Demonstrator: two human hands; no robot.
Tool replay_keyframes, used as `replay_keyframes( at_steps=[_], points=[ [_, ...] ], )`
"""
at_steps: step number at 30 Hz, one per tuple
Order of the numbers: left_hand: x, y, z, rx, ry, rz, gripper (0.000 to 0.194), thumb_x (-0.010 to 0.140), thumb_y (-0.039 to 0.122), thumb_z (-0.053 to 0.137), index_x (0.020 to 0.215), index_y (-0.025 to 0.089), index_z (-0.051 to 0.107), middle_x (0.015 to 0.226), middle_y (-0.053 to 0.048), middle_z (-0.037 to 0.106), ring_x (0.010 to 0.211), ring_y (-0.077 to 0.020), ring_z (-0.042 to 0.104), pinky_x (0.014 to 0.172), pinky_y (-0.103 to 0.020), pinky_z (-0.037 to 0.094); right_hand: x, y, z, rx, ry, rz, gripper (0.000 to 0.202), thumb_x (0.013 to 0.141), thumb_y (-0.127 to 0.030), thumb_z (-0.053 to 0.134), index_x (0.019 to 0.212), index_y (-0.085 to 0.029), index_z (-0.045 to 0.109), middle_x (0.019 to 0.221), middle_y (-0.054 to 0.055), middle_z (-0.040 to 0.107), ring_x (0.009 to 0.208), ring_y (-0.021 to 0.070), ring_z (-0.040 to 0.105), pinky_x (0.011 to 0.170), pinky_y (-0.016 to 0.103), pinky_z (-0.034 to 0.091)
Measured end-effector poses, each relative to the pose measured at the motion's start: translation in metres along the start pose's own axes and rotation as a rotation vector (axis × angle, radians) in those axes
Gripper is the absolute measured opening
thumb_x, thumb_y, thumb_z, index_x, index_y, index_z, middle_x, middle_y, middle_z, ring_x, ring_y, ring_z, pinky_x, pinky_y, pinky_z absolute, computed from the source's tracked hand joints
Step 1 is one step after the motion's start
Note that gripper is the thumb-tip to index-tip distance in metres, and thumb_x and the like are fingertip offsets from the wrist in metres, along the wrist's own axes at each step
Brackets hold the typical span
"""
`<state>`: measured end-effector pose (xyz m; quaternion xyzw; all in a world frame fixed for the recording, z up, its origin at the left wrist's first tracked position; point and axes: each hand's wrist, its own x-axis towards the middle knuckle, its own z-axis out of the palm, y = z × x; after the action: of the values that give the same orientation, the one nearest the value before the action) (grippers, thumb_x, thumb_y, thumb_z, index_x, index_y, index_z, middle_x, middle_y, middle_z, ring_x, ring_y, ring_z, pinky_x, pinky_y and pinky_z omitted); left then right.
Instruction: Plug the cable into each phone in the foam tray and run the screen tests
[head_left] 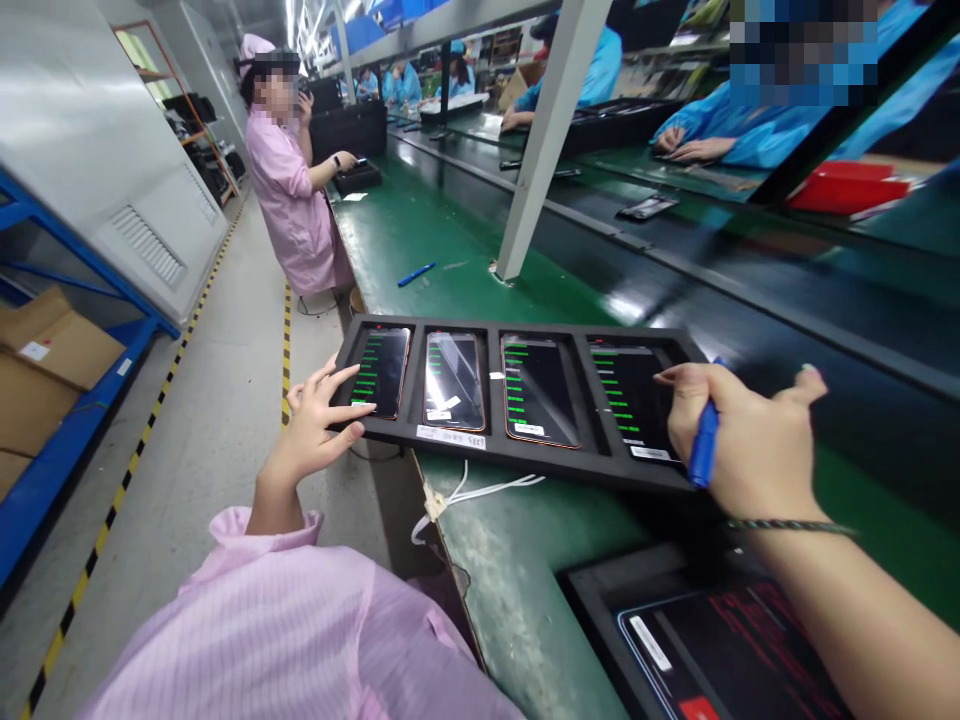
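Note:
A black foam tray [491,452] with several phones in its slots spans the middle of the view, green text lines lit on their screens. At its left end is my left hand [319,420], fingers spread, fingertips over the leftmost phone [386,372]. My right hand [739,430] is at the right end with a blue pen [703,445] held in it; its thumb and index finger reach the edge of the rightmost phone [626,400]. Below, another black tray [585,590] holds a phone [720,650] with red text, partly hidden by my right forearm.
The green bench [420,225] carries another blue pen [416,274], white cables [487,490] and a slanted metal post [544,150]. A person in pink [289,180] stands at the far left side. Across the dark conveyor [600,230], people in blue work.

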<state>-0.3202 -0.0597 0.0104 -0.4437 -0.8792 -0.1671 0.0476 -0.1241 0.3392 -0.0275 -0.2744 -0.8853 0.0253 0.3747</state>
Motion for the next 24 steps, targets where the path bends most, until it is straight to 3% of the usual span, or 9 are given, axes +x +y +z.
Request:
replay_keyframes(
  at_steps=[4,9,16,20,24],
  points=[
    [-0.002,-0.001,0.000,-0.012,0.031,0.006,0.041,0.100,0.054,0.042,0.114,0.036,0.077,0.158,-0.004,0.044,0.146,-0.0359,0.031,0.111,-0.061,0.026,0.000,0.002,0.002,0.022,0.014,-0.003,0.036,0.089,-0.040,0.031,0.080,-0.024,0.063,0.050,0.004,0.057,0.048,0.0242,0.053,0.111,0.062,0.035],
    [0.014,0.003,0.004,0.056,0.038,-0.042,0.038,0.101,0.048,0.043,0.121,0.037,0.073,0.160,-0.005,0.041,0.147,-0.0371,0.029,0.112,-0.063,0.027,0.001,-0.004,0.000,0.055,0.027,0.032,0.035,0.090,-0.038,0.031,0.079,-0.024,0.062,0.060,0.005,0.065,0.048,0.0222,0.052,0.111,0.063,0.033],
    [0.047,0.007,0.007,0.184,0.012,-0.285,0.041,0.103,0.039,0.037,0.127,0.036,0.070,0.158,-0.010,0.042,0.147,-0.0388,0.030,0.113,-0.066,0.028,0.006,-0.024,-0.018,0.181,-0.056,0.128,0.034,0.094,-0.038,0.029,0.072,-0.022,0.049,0.073,0.005,0.072,0.064,0.0227,0.067,0.115,0.074,0.010],
    [0.052,0.007,0.008,0.176,0.011,-0.293,0.044,0.104,0.039,0.034,0.126,0.035,0.071,0.157,-0.010,0.044,0.146,-0.0382,0.031,0.113,-0.067,0.027,0.005,-0.025,-0.017,0.218,-0.062,0.133,0.033,0.098,-0.037,0.031,0.073,-0.022,0.047,0.073,0.003,0.072,0.067,0.0224,0.068,0.115,0.076,0.010],
    [0.046,0.004,0.010,0.167,0.091,-0.264,0.048,0.104,0.042,0.030,0.125,0.033,0.072,0.156,-0.011,0.045,0.146,-0.0379,0.031,0.113,-0.066,0.027,0.004,-0.022,-0.014,0.235,-0.046,0.109,0.037,0.100,-0.040,0.030,0.074,-0.022,0.048,0.073,0.002,0.072,0.065,0.0219,0.068,0.114,0.077,0.012]
  ],
)
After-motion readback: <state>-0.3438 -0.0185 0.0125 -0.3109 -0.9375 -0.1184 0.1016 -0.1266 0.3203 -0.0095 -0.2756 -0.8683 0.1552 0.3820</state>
